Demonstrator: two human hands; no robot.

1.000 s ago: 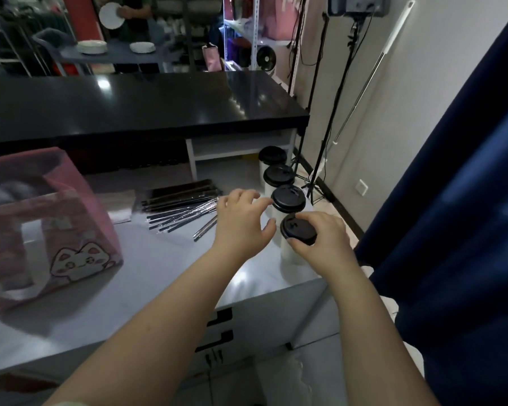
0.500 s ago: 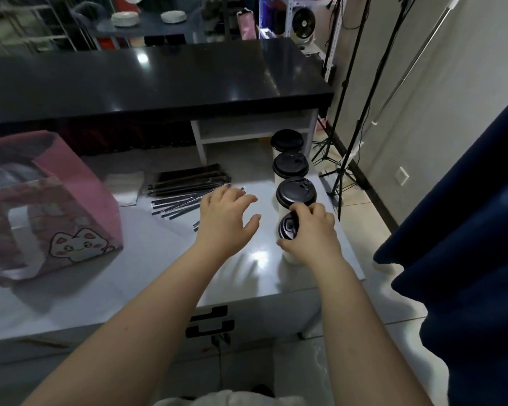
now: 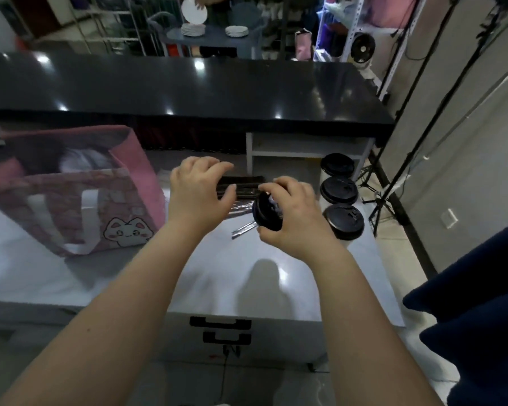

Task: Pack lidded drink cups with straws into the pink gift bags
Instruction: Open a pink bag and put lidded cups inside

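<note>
Black-lidded, the cup hangs tilted above the table, fingers of the right hand clamped round it; that hand hides its body, so only the lid shows. The left hand hovers just beside, fingers loosely apart, holding nothing, covering part of the straws. The pink bag stands at left, its inside dim and blurred. Three more cups line the table's right edge.

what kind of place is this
Probably a shop's back-room packing area, maybe set up for filming: a long black counter, a work table with lidded cups and a pink gift bag, storage racks behind, and tripod stands by the wall.
</note>
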